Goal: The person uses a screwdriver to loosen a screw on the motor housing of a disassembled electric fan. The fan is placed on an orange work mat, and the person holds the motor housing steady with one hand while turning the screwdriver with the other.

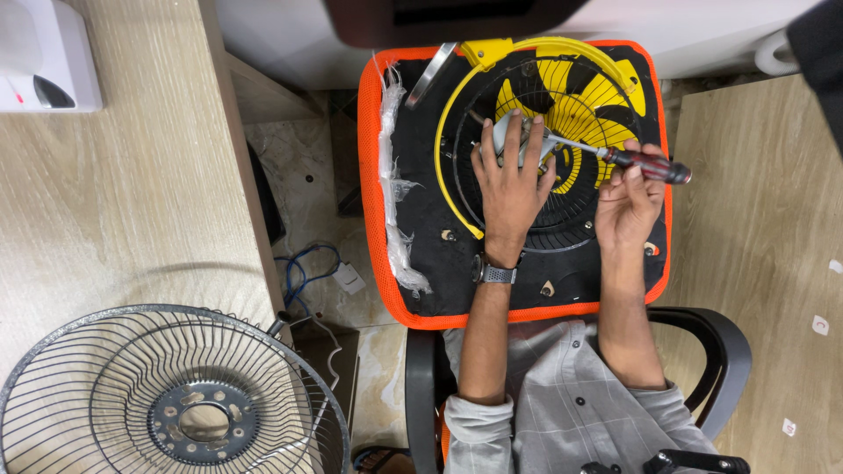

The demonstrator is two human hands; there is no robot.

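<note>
Two bare hands work over a yellow fan assembly [562,105] lying flat on a black cushion with orange trim [421,219], toward the cushion's far right corner. The left hand [509,180] lies palm down with fingers spread across the fan's centre, fingertips pressing on a small grey hub part [509,132]; it grips nothing closed. The right hand [628,197] sits just right of the left, near the cushion's right edge, fingers pinched round the dark red handle of a screwdriver [645,164]. The screwdriver's shaft slants left and up, its tip meeting the hub beside the left fingertips. A yellow ring [448,167] curves round the left hand's outer side. A detached wire fan guard [167,395] rests at the near left corner of the wooden bench [105,202], well apart from both hands.
</note>
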